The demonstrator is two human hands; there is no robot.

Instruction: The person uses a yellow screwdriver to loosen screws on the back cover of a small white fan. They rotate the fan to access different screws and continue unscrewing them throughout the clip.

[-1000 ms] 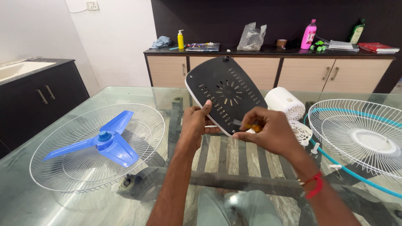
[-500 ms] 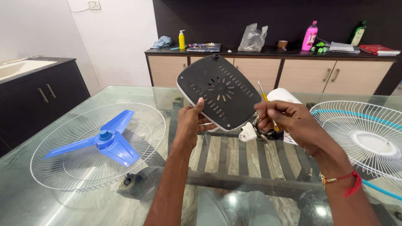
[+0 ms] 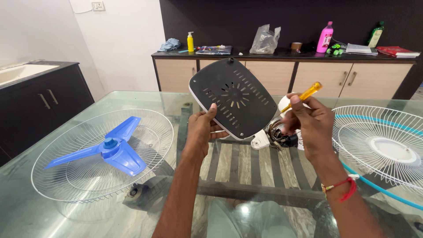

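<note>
Glass table [image 3: 61,216]: blue fan blade [image 3: 105,147] in grille [image 3: 145,128]; sideboard [image 3: 282,70] behind.

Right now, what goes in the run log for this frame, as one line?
left hand: holds black vented base plate upright | right hand: holds yellow-handled screwdriver | glass table: blue fan blade in white grille

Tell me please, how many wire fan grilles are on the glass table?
2. One wire grille lies on the left with the blue fan blade in it; the other wire grille lies on the right, partly cut off by the picture edge.
</note>
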